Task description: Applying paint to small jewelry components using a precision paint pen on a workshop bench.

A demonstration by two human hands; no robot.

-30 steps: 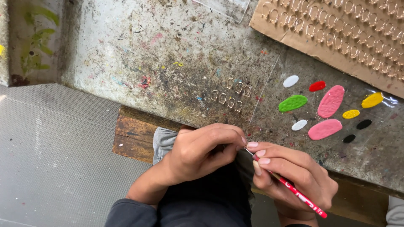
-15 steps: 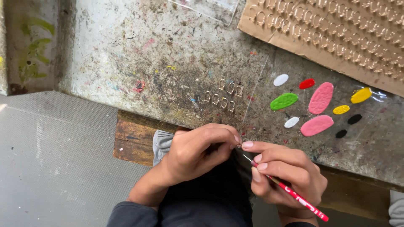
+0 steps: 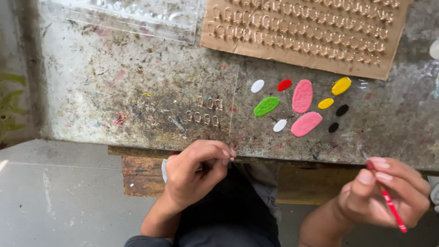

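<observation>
My left hand is at the near edge of a stained worktable, fingers pinched on a tiny pale piece at its fingertips. My right hand is off to the right below the table edge, closed around a thin red stick tool. On the table just beyond my left hand lie several small metal hook-shaped pieces. Blobs of coloured paste sit on a clear sheet: green, two pink, yellow, red, white and black.
A brown cardboard sheet carrying rows of several small hook pieces lies at the back. A clear plastic bag rests at the back left. A rusty wooden bench edge shows under the table; grey floor lies to the left.
My right hand with the red stick tool has pulled away to the right from my left hand. The view has shifted so the table sits lower and closer.
</observation>
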